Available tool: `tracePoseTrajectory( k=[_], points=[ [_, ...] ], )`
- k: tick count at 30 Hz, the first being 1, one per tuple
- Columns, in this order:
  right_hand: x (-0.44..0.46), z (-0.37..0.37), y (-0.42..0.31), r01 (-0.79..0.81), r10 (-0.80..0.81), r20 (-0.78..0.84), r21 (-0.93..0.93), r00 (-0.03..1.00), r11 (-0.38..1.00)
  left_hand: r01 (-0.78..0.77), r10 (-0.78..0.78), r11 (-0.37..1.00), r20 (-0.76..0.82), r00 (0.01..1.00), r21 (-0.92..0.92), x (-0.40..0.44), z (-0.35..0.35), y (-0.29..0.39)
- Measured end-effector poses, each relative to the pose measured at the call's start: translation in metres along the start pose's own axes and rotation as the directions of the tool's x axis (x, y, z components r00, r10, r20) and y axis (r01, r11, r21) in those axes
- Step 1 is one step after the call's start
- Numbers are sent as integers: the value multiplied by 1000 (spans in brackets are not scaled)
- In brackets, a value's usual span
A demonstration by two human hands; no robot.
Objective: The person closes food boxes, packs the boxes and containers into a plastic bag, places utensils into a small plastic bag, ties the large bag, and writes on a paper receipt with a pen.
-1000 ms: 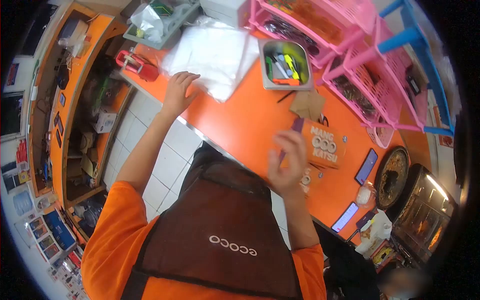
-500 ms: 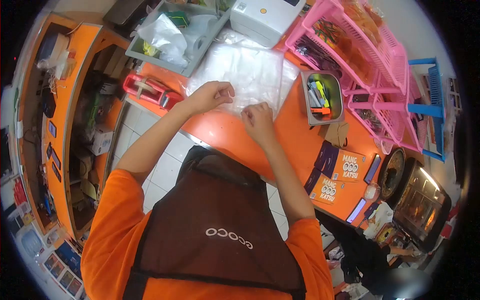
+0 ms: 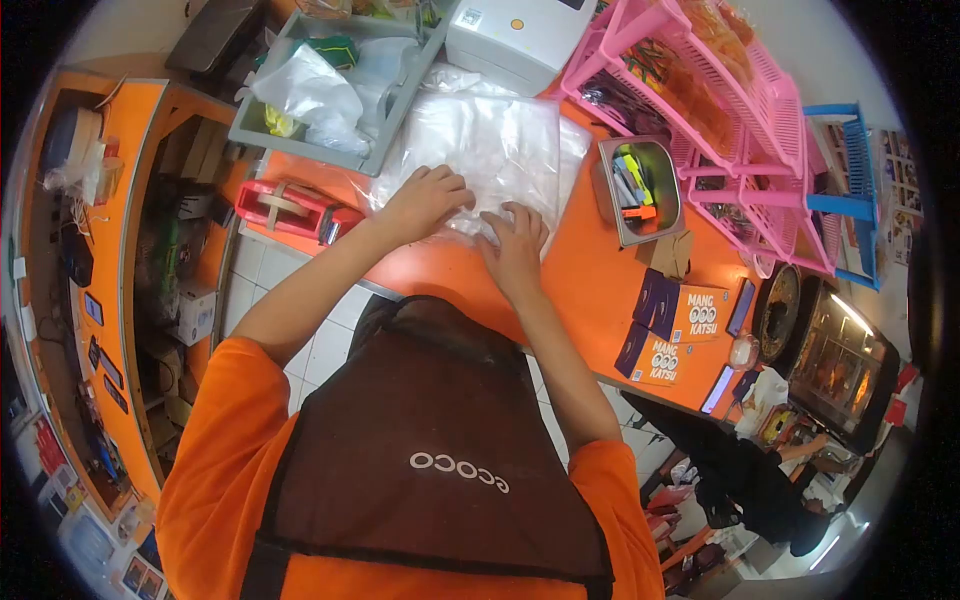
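A stack of clear plastic bags (image 3: pixel 490 140) lies flat on the orange table (image 3: pixel 440 268). My left hand (image 3: pixel 430 203) rests on the near edge of the stack, palm down, its fingers curved and slightly apart over the plastic. Just to its right, my right hand (image 3: pixel 515 248) touches the same edge with its fingers spread. Neither hand visibly grips anything, though the left thumb is hidden. Left of the bags is a red tape dispenser (image 3: pixel 290 208).
A grey crate (image 3: pixel 245 130) with plastic bags and a white printer (image 3: pixel 510 45) stand at the back. To the right are a metal tin of markers (image 3: pixel 610 195), pink baskets (image 3: pixel 740 140), printed orange boxes (image 3: pixel 690 315) and phones (image 3: pixel 717 390). Another person in black (image 3: pixel 760 490) is at lower right.
Both hands have come down onto the near edge of the bags, and their fingers have loosened from a more pinched pose. The camera view has shifted slightly.
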State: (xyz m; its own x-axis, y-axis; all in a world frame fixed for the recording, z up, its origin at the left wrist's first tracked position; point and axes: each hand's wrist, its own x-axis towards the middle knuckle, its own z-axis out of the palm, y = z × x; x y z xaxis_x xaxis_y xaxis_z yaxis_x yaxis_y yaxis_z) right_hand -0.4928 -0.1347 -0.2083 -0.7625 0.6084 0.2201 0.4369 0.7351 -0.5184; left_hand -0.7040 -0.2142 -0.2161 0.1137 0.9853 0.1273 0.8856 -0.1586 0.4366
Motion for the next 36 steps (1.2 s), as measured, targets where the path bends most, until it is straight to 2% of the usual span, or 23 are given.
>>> tracePoseTrajectory(
  k=[3, 7, 10, 13, 16, 22, 25, 27, 31, 36],
  points=[
    [5, 1, 2, -9, -8, 221, 76, 975, 997, -6, 6, 1000, 13, 1000, 8, 0, 2, -12],
    [5, 6, -5, 5, -4, 155, -3, 988, 1000, 72, -70, 996, 35, 997, -57, 5, 1, -10],
    [-5, 18, -3, 22, -18, 79, -52, 997, 998, 40, -43, 994, -29, 999, -97, 2, -9, 7],
    [-9, 23, -4, -2, 6, 38, -85, 999, 996, -6, 5, 1000, -30, 1000, -26, -2, -3, 9],
    [-6, 21, -4, -31, 34, 52, -63, 998, 998, -145, 147, 986, -20, 989, 78, -6, 2, 6],
    [-3, 18, -3, -39, 39, 62, -6, 997, 999, -126, 130, 985, -26, 991, 120, -3, 6, 8],
    [-2, 22, -3, -56, 57, 60, -17, 997, 998, -159, 157, 982, 30, 987, 101, 2, 3, 11],
    [-3, 22, -8, -33, 34, 12, -29, 999, 999, -170, 170, 983, 3, 985, 71, 4, 2, 13],
    [0, 30, -9, -74, 76, 31, -80, 997, 994, -144, 146, 989, -44, 988, 34, 6, 6, 16],
    [7, 34, -9, -123, 119, -57, -83, 991, 989, -56, 57, 998, 32, 998, -19, 17, -1, 18]
  ],
)
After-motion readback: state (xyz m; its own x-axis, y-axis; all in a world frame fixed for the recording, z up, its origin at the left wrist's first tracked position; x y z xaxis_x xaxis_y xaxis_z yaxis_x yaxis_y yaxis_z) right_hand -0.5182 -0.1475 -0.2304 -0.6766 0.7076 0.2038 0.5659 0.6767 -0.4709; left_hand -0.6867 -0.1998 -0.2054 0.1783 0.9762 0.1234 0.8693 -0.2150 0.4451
